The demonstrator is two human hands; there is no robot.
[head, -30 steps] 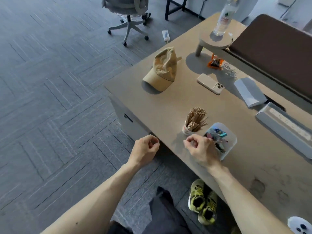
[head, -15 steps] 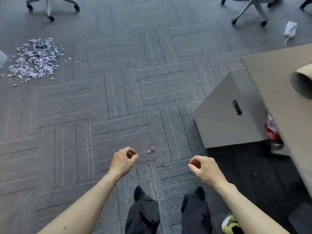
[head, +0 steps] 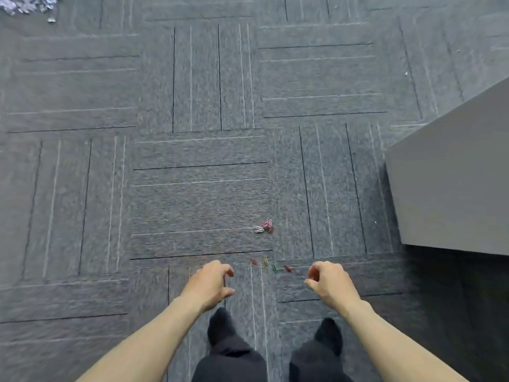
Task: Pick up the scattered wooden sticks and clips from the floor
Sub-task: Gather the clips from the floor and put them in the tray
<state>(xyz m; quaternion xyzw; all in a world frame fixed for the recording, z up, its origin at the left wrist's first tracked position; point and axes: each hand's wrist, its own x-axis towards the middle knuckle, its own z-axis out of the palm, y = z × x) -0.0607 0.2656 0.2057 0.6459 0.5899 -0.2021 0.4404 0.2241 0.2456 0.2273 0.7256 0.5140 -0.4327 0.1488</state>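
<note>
A floor of grey carpet tiles (head: 192, 188), ribbed with dark and pale lines running crosswise from tile to tile, fills nearly the whole head view. At the right edge stands the plain flat side of a grey cabinet (head: 454, 188), its lower edge throwing a dark shadow on the carpet. Two bare forearms reach in from the bottom, above a pair of legs in black trousers (head: 228, 362) with dark-covered feet planted on the tiles. The left hand (head: 209, 282) hangs palm down over the carpet, its fingers loosely curled and its thumb stuck out to the side, with nothing in it. The right hand (head: 330, 282) is likewise held low, its fingers bent in a loose hook with a gap to the thumb, and grips nothing that can be seen. A heap of pale shredded scraps (head: 27, 2) lies in the far upper left corner, cut off by the frame. The small coloured paper clips lie on the floor ahead of the hands: a tight cluster of pink, white and dark red clips (head: 264, 226) further out, and nearer, between the two hands, a loose row of four single clips (head: 265, 261), red, yellow, green and red, each apart from its neighbour and none touched by either hand.
</note>
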